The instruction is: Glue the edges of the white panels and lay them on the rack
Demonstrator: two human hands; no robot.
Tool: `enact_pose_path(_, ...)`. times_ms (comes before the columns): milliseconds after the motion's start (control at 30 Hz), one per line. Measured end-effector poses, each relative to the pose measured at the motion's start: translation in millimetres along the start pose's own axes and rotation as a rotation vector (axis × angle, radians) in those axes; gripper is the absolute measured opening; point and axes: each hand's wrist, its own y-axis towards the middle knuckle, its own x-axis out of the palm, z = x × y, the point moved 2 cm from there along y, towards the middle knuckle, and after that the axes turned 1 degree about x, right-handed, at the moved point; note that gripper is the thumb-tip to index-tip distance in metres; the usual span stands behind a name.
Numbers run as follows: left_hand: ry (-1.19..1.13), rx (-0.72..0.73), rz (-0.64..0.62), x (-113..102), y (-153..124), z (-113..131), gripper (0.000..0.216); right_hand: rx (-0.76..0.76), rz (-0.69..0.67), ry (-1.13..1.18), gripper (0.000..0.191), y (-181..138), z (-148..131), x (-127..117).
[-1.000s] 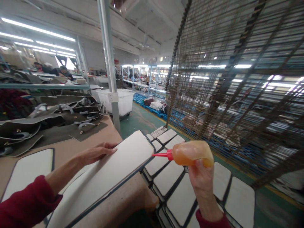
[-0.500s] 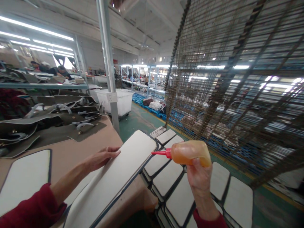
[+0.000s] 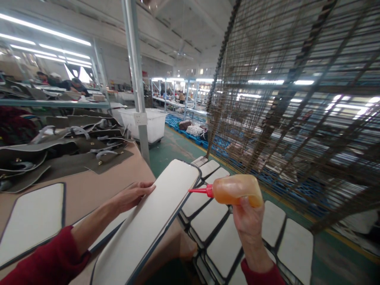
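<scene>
White, dark-edged panel [image 3: 154, 209] shifted forward; left fingers [image 3: 145, 187] pinching it, right fingers [image 3: 245, 203] amber bottle [image 3: 233, 189].

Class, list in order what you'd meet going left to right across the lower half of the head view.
Flat-lying white dark-edged panel, tilted white dark-edged panel, red-nozzled amber plastic squeeze bottle, rightmost white dark-edged panel.

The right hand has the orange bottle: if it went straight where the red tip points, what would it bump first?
Probably the white panel that the left hand holds. The red tip looks right by its edge, but I can't tell if they touch.
</scene>
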Motion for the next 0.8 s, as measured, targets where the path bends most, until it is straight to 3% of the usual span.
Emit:
enact_pose_path(333, -0.051, 0.015, -0.007, 2, 5, -3, 0.040, 0.080, 0.053, 0.066, 0.051, -3, -1, 3)
enact_pose_path(567, -0.055, 0.017, -0.001, -2, 12, -10, 0.041, 0.092, -0.010, 0.064, 0.049, -5, -1, 3)
enact_pose_path(800, -0.069, 0.002, 0.062, 9, 13, -4, 0.050, 0.112, 0.001, 0.038, 0.053, -5, -2, 0)
